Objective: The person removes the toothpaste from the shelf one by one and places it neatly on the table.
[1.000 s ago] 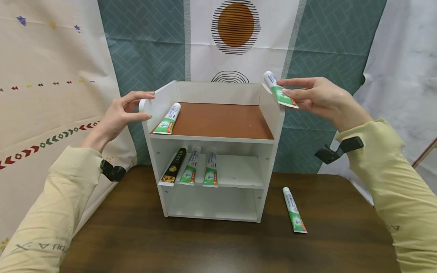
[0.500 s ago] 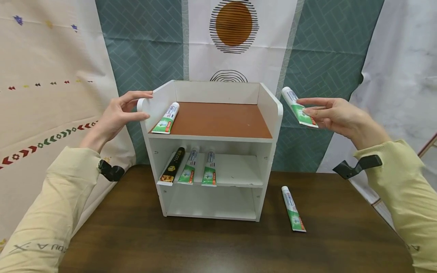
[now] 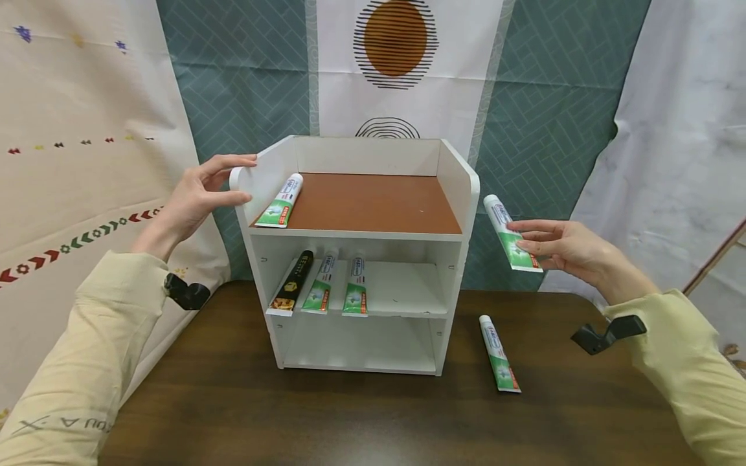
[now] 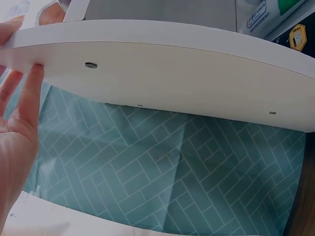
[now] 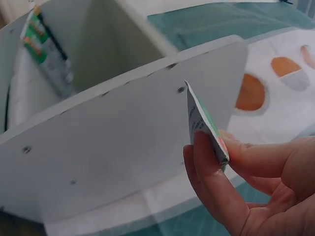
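Nearest the person, on the dark brown wooden desk (image 3: 291, 421), a slim white-and-green plastic toothpaste tube (image 3: 499, 354) lies just to the right of a white, open-fronted board cabinet (image 3: 344, 235), where a low sleeve might nudge it askew. Above it, in the air, the bare right hand (image 3: 583, 255) pinches a matching printed tube (image 3: 504, 226) between thumb and fingers, cap tilted up, beside the cabinet's right wall but apart from it. That's the one I'd watch: the grip seems light and takes it off-centre, so a knock on the panel could twist it loose. Inside, on the white middle shelf (image 3: 408, 291), a glossy black-and-gold tube (image 3: 294, 279) and two white-and-green companions (image 3: 355, 288) lie with their crimped ends right at the front lip; a bump there could tip one out. The bare left hand (image 3: 188, 202) clasps the upper edge of the left wall, and a careless tug might shift everything. Just beside that wall, on the reddish-brown top surface (image 3: 373, 200), another white-and-green tube (image 3: 281, 202) slants close enough for the thumb to catch it.
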Action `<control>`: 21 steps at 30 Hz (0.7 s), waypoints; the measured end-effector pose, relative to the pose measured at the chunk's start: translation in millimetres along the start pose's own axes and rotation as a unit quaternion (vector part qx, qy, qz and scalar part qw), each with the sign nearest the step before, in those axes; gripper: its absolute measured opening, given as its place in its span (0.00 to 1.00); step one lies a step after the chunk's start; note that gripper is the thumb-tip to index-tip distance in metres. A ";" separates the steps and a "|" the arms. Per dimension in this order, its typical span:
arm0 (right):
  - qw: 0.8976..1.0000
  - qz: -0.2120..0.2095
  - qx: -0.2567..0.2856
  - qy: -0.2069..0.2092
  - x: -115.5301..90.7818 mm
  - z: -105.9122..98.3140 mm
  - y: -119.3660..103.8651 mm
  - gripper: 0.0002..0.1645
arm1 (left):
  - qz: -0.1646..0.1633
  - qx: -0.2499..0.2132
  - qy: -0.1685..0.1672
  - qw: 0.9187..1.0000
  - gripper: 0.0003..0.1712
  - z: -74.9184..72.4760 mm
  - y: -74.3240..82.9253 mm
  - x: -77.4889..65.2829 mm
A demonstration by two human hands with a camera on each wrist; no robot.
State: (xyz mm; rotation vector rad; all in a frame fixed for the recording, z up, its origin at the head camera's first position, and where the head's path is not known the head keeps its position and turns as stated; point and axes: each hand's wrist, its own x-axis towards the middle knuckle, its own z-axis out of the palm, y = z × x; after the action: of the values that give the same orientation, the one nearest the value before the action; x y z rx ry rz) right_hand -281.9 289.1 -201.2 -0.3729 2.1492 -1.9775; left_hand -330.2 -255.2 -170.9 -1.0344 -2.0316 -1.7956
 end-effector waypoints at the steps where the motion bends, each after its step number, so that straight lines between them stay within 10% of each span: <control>1: 1.000 0.003 -0.007 0.003 -0.9 -0.2 4.8 0.18 | 0.000 -0.002 0.000 1.000 0.28 0.1 -0.1 0.0; 21: 0.994 0.057 -0.089 0.006 -15.9 -13.3 103.0 0.24 | 0.009 -0.011 0.002 1.000 0.27 1.3 -2.3 0.8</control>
State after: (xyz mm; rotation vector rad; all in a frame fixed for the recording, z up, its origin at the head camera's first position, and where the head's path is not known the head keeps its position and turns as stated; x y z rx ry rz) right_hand -276.3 314.4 -303.0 -0.2584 2.3075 -1.7375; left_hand -331.9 -253.7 -172.5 -1.0503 -1.9970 -1.8148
